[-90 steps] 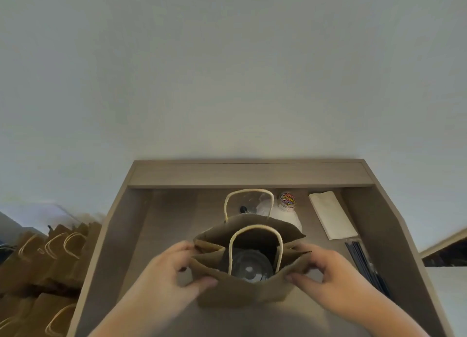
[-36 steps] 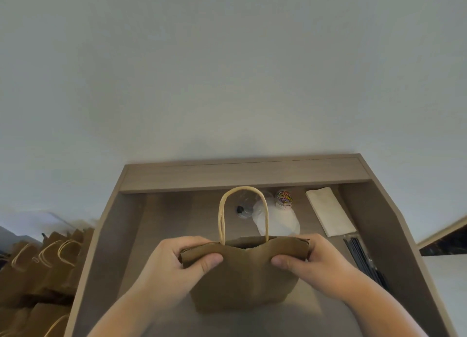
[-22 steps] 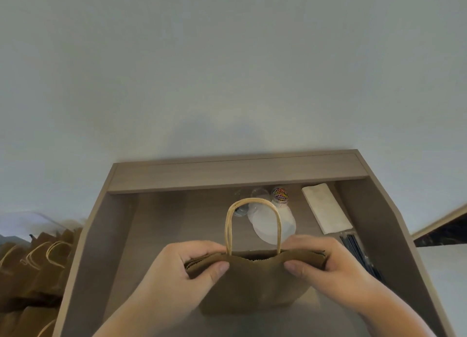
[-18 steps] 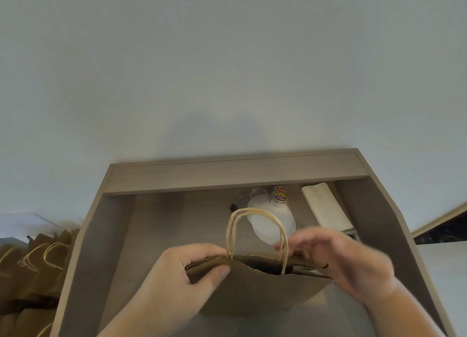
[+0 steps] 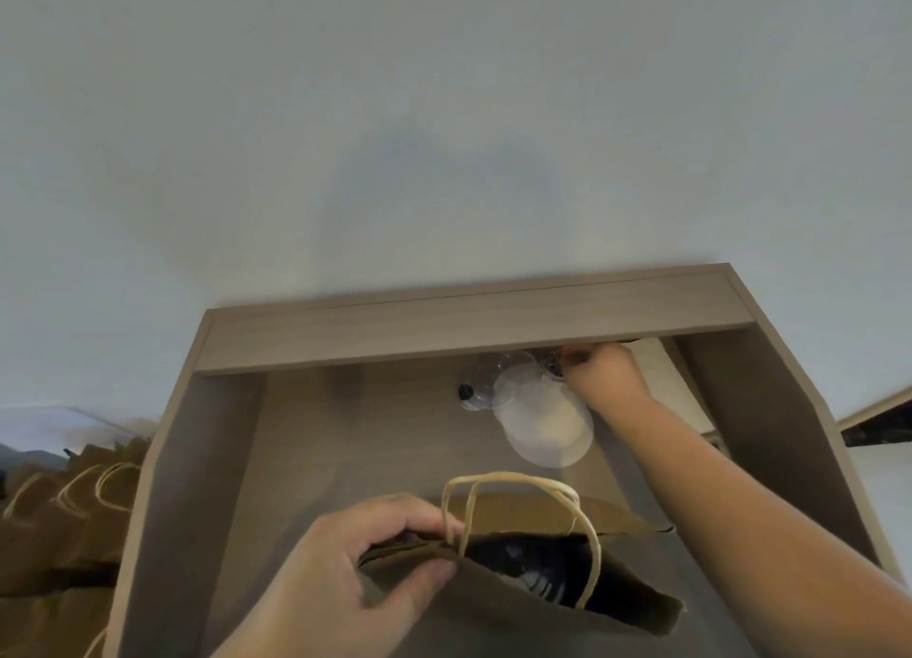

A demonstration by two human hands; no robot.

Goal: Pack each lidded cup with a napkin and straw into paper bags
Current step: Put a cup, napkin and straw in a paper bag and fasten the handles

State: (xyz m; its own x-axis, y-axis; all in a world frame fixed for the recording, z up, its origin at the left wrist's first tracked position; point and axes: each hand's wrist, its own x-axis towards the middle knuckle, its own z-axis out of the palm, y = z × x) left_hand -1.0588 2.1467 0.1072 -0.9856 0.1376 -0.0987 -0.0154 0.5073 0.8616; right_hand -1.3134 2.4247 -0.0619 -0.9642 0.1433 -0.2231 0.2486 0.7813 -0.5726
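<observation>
The wooden desk recess (image 5: 469, 326) has a matte grey-brown grain and straight walls. In it, at the near side, stands the brown paper bag (image 5: 493, 613), of stiff kraft paper with two twisted pale cord handles (image 5: 498, 480). More such bags (image 5: 64, 524) stand outside on the left.

My left hand (image 5: 345, 573) pinches the bag's left rim between thumb and fingers. My right hand (image 5: 604, 376) held the right rim a moment ago. Now it has let go and reaches to the back, and the bag's mouth gapes on that side. Whether its curled fingers hold something, I cannot tell.

Beside it lies a round translucent plastic stack (image 5: 543, 420); behind it are white napkins (image 5: 661, 376). The lidded cup (image 5: 538, 576) glints inside the bag. A small coloured label (image 5: 553, 368) is too blurred to read.
</observation>
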